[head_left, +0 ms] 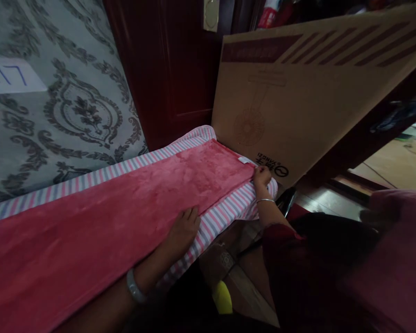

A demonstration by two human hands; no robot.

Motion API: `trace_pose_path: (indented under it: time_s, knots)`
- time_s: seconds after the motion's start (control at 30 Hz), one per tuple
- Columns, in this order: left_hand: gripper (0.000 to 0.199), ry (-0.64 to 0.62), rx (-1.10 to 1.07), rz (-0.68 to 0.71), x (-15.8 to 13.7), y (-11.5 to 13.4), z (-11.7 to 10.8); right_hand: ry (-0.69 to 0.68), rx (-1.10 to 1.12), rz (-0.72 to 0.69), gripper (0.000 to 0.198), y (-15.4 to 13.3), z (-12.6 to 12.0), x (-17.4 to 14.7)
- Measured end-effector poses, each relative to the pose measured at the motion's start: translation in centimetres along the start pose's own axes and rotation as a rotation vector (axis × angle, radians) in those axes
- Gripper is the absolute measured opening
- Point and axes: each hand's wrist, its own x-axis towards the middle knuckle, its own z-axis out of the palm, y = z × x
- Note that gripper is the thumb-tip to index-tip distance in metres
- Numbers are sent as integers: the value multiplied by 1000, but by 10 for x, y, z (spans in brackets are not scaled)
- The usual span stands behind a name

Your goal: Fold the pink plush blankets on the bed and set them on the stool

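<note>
A long red plush cloth (173, 180), folded with straight edges, lies along a narrow surface covered with a striped sheet (225, 209). The sheet has pink, grey and white stripes and shows on both long sides of the cloth. A small white label (243, 160) sits by the cloth's far right end. My right hand (262, 176) is closed on the near corner of that end, close to the label. Farther left, my left hand (183, 231) rests flat on the near edge of the cloth, its fingers stretched out.
A large cardboard box (298, 97) stands right behind the far end. Beside it is a dark red wooden panel (169, 69). Patterned wallpaper (86, 111) carries a paper sign (14, 76). Something yellow (222, 297) is below. Pink fabric (391, 263) hangs at right.
</note>
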Motion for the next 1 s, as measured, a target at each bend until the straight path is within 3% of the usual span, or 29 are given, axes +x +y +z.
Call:
trace_pose_path:
  time_s: [0.13,0.27,0.33,0.47,0.57,0.67,0.83,1.0]
  knots:
    - [36,16,-98,-18,0,-2,-4,-36,11,-37,41,-3,-9,-1]
    - [40,43,-364,12,7,-26,-14,-14,-7,-103,51,-12,-21,-18]
    - [41,65,-405,-17,12,-47,-21,-32,-64,-215,56,-24,-24,-34]
    - [46,26,-216,-188,18,-81,-25,-216,-300,-511,67,-51,-19,-69]
    - [54,-61,-117,-280,13,-91,-12,-398,-452,-469,73,-58,-13,-86]
    - [56,-61,-94,-288,3,-90,3,-502,-544,-391,73,-52,-10,-90]
    - [59,-56,-174,-275,-1,-90,8,-551,-613,-358,66,-58,-8,-83]
    - [45,-47,-287,-312,16,-118,-8,-479,-571,-529,69,-94,-1,-115]
